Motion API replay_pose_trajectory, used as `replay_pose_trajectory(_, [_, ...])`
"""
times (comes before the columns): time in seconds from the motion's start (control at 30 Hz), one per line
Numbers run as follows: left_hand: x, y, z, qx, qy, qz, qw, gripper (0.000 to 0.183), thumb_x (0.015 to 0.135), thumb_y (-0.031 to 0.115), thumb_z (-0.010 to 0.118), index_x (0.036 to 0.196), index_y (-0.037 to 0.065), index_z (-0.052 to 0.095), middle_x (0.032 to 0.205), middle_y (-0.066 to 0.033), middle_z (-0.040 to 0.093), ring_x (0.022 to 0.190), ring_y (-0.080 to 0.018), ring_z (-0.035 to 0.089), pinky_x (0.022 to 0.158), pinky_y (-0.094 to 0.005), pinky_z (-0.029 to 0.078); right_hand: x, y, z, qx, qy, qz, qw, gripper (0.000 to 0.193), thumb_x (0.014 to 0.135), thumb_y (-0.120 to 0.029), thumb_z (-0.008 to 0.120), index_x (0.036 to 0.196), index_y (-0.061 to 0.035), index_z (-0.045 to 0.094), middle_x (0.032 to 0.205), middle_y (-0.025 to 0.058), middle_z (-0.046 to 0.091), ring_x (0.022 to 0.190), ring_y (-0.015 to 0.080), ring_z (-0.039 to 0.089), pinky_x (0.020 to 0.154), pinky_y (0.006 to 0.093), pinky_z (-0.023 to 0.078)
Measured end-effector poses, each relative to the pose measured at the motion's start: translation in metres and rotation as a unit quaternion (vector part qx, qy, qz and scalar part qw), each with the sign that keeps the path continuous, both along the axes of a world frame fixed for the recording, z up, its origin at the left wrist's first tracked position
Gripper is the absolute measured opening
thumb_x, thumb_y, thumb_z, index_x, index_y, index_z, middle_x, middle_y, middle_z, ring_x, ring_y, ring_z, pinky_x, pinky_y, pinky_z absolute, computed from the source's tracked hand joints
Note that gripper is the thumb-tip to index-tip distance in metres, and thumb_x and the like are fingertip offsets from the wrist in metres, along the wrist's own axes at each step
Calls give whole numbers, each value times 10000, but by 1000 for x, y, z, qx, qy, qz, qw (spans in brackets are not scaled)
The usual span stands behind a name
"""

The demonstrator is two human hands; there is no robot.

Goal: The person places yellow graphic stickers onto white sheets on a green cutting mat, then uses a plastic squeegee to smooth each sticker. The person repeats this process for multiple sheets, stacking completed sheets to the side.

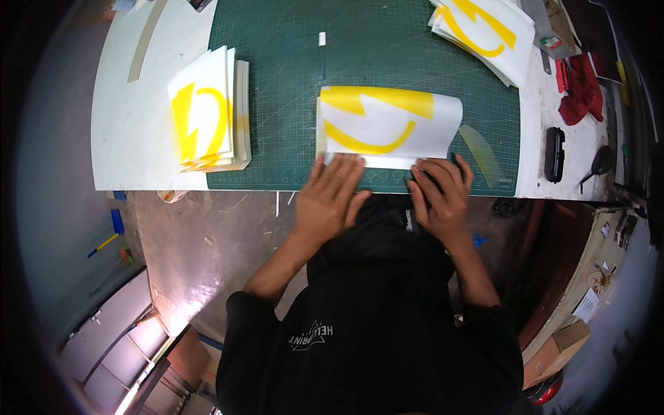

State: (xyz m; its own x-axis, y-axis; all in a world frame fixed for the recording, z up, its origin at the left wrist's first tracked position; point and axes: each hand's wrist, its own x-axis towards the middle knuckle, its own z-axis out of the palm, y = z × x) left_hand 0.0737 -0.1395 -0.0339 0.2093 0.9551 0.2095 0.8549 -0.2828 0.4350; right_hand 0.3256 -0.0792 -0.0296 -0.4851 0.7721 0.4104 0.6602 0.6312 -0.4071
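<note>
A white sheet with yellow shapes [436, 128] lies in front of me on a green cutting mat [283, 104], its far edge curled over as if folded. My left hand [332, 190] rests flat with fingers extended on the sheet's near left edge, thumb apart. At the near right edge, my right hand [441, 197] touches the sheet with spread, slightly bent fingers. Neither hand grips anything that I can see. To the left stands a stack of similar yellow-and-white sheets [204, 117]; more such sheets [484, 34] lie at the far right of the mat.
A thin translucent strip [481, 155] lies right of the sheet. Farther right on the white tabletop [536, 166] are a black case [555, 155], a red cloth [582, 90] and a black round-headed tool [602, 160]. The table's front edge runs just under my hands.
</note>
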Motion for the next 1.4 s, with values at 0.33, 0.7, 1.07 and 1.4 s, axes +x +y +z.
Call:
replay_pose_trajectory(0.33, [-3,-7,5,44,83,80,992,485,959,277,752,1403,96,680,1481,-88,639,1420,-342,519,1257,-581,233,27,-18,-6,-18,-83,-96,992,405,898,-372,824,1281,-254,766,1316,116,599,1348,335,495,1179,677,200])
replay_pose_trajectory(0.7, [22,28,10,108,14,160,981,231,831,200,867,1004,96,755,1165,-71,706,1117,-282,585,966,-458,365,10,72,30,-362,511,28,779,554,1054,-236,654,1516,14,477,1247,169,654,1125,240,659,1000,401,536])
replay_pose_trajectory(1.07, [-17,66,27,-32,60,-32,997,710,982,446,676,1534,38,494,1626,-185,433,1494,-382,416,1256,-592,255,-19,129,40,-211,198,-239,927,454,1001,-242,736,1346,25,614,962,102,736,811,144,697,723,313,559])
replay_pose_trajectory(1.4, [-25,87,25,-77,93,-114,986,885,1023,541,567,1609,-76,321,1709,-292,249,1615,-413,207,1289,-619,119,-53,96,17,-37,-141,10,989,513,1015,-250,676,1485,-67,584,1625,195,444,1574,373,322,1259,682,185])
